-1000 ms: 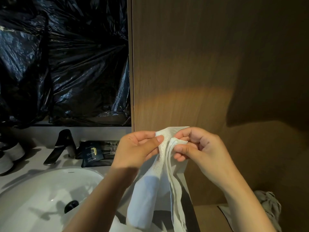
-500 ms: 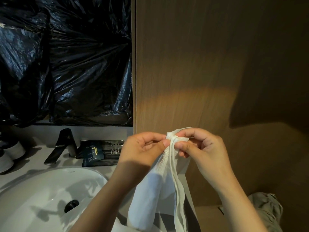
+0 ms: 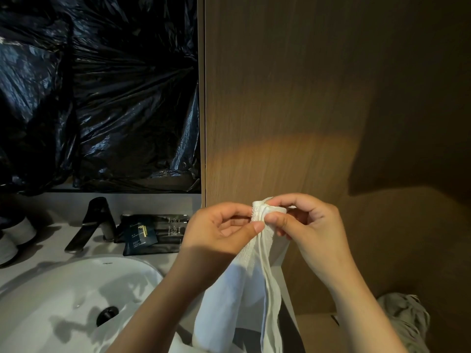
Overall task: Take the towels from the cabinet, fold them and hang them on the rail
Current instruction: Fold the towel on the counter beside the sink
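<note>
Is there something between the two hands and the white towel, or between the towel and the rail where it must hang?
Nothing separates them: the left hand and the right hand both pinch the white towel at its top edge. The rail is not in view, so that path cannot be judged.

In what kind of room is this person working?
Most likely a bathroom, perhaps a hotel's. A white basin with a black tap sits in the counter, dark toiletry packets lie behind it, and the left hand and the right hand pinch a white towel.
</note>
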The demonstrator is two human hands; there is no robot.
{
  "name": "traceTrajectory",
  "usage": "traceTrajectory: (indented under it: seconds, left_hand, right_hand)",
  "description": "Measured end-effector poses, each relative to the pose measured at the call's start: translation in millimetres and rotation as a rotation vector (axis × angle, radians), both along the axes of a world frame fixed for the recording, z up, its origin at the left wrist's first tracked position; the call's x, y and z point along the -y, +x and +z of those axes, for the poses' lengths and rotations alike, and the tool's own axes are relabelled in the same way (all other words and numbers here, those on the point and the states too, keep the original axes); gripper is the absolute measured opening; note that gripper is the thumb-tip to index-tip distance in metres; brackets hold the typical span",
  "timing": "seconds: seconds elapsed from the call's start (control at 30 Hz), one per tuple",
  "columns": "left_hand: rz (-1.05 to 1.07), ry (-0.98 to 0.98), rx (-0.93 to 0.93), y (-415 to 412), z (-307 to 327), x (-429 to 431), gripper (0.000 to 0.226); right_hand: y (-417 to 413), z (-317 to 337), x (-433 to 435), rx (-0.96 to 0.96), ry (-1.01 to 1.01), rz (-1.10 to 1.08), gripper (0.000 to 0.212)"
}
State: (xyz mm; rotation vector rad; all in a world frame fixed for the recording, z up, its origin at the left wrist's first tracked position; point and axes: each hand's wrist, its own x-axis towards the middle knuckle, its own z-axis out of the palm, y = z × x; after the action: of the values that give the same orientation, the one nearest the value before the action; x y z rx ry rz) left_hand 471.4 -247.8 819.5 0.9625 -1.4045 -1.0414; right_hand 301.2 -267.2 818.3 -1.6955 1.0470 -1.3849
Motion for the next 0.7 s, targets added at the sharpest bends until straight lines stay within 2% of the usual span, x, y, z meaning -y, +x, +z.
traceTrajectory:
  seconds: [0.2,0.37,0.5,0.6,0.7]
  left_hand:
    - [0.053,-0.021,0.051,-1,-2,1,0.015]
    - [0.121,-0.026,-0.006,5,0,5,0.018]
    - [0.216,-0.076,-0.011,22,11,16,0.021]
    - [0.272,-0.144,0.025,32,19,23,0.025]
    - [0.321,-0.195,0.032,40,26,29,0.027]
  right_hand:
    - [1,1,1,-0.009,-0.025,-0.008,0.012]
    - [-7,-1,1,-0.052,-0.014,0.032,0.016]
    - [-26,-8,6,-0.385,0.017,-0.076,0.013]
    - [-37,-8,11,-0.651,-0.054,-0.175,0.024]
    - [-44,-5,13,-0.816,-0.149,-0.179,0.016]
